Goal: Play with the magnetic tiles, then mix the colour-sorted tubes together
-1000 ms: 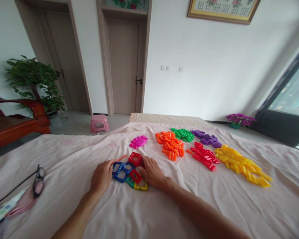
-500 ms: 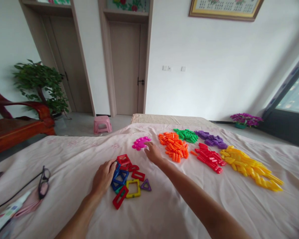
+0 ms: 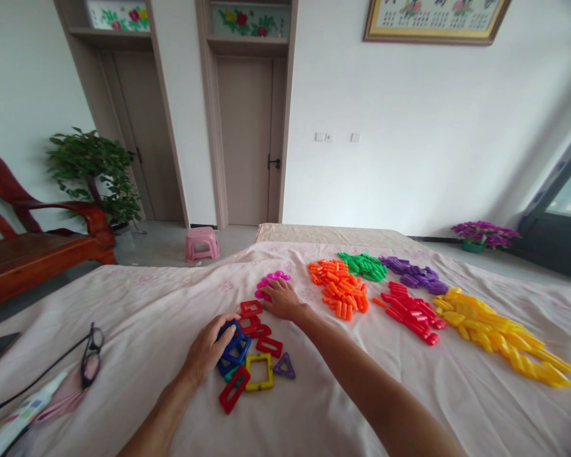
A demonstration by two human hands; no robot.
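The right hand [image 3: 280, 299] lies flat, unclenched, fingertips on the magenta flower-shaped plastic piece [image 3: 272, 278] just beyond; the left hand [image 3: 208, 348] clutches blue square plastic frames [image 3: 236, 348].

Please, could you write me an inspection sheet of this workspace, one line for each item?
Surface: wrinkled pink bed sheet.
Things in hand: blue frames and magenta flower piece; red frames, yellow frame, purple triangle close by.
Clutter: orange pile, green pile, purple pile, red pile, yellow pile; glasses near the left edge.
Hands: left hand curled over the blue frames, grip unclear; right hand open, flat on the magenta flower piece.
Cables: nothing seen.
Surroundings: door, pink stool, wooden chair, plant.
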